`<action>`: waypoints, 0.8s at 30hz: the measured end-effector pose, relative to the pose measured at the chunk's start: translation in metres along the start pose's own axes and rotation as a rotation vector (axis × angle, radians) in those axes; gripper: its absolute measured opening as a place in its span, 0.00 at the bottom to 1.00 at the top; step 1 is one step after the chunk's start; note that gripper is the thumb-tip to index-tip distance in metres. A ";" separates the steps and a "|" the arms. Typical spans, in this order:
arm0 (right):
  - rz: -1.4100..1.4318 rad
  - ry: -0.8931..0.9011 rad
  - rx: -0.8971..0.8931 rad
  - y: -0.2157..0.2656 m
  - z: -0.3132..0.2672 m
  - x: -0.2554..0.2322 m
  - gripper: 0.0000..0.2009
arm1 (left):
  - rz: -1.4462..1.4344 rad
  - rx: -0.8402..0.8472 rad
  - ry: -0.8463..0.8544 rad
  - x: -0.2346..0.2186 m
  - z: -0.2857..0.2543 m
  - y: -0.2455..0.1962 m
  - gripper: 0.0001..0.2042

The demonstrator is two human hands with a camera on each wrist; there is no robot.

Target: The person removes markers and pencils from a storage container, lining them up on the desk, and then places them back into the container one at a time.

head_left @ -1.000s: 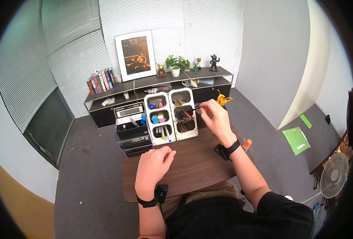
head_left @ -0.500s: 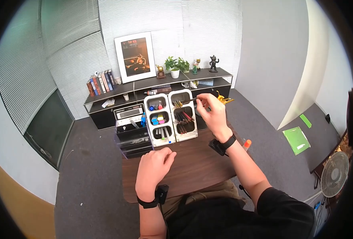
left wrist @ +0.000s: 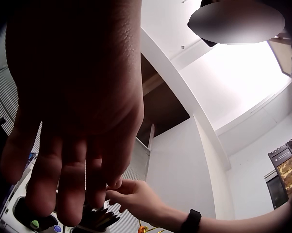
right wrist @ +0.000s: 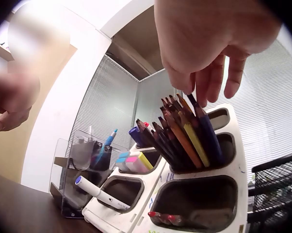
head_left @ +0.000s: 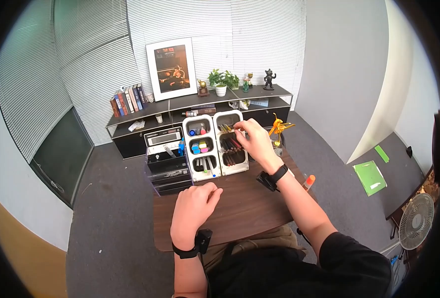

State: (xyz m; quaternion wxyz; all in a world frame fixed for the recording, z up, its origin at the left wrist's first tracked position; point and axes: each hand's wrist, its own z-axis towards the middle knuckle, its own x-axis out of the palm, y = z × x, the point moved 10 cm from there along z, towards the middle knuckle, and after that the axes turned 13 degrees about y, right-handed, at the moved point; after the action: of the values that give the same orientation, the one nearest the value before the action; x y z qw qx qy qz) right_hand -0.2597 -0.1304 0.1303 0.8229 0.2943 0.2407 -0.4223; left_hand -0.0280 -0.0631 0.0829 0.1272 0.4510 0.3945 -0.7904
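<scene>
My right hand [head_left: 254, 140] is over the right column of a white compartment organizer [head_left: 217, 149], fingers pointing down. In the right wrist view its thumb and fingertips pinch a dark, thin pencil [right wrist: 191, 99], whose lower part is hidden behind other pencils. Coloured pencils [right wrist: 185, 133] stand in the middle right compartment, and yellowish sticks [head_left: 224, 128] lean in the one above. The left column holds markers [head_left: 198, 132], highlighters [head_left: 200, 147] and white pens [head_left: 205, 164]. Holding nothing, my left hand [head_left: 194, 208] hovers over the front of the table with loosely bent fingers.
A clear drawer box [head_left: 168, 175] with a blue pen [head_left: 181, 148] stands left of the organizer. On the brown table's [head_left: 245, 203] right edge is an orange-capped stick [head_left: 309, 182]. A golden ornament [head_left: 278, 125] and black mesh holder [right wrist: 277, 182] are at the back right.
My right hand has moved left with the dark pencil, from beside the organizer to over its upper right compartments. My left hand has stayed nearly still.
</scene>
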 end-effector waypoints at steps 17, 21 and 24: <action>0.076 0.138 0.049 -0.022 -0.042 -0.005 0.09 | -0.010 -0.008 -0.005 0.001 0.001 0.002 0.15; 0.056 0.201 0.093 -0.008 -0.050 -0.003 0.11 | -0.001 -0.011 0.015 0.007 0.003 0.002 0.15; 0.027 0.227 0.134 -0.009 -0.049 0.000 0.10 | -0.003 -0.014 0.025 0.008 0.003 0.002 0.15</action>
State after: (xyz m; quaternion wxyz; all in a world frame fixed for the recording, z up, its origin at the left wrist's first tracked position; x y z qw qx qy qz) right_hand -0.2744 -0.1010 0.0926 0.7745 0.3978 0.2994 -0.3903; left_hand -0.0330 -0.0652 0.0764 0.1244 0.4595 0.4024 -0.7820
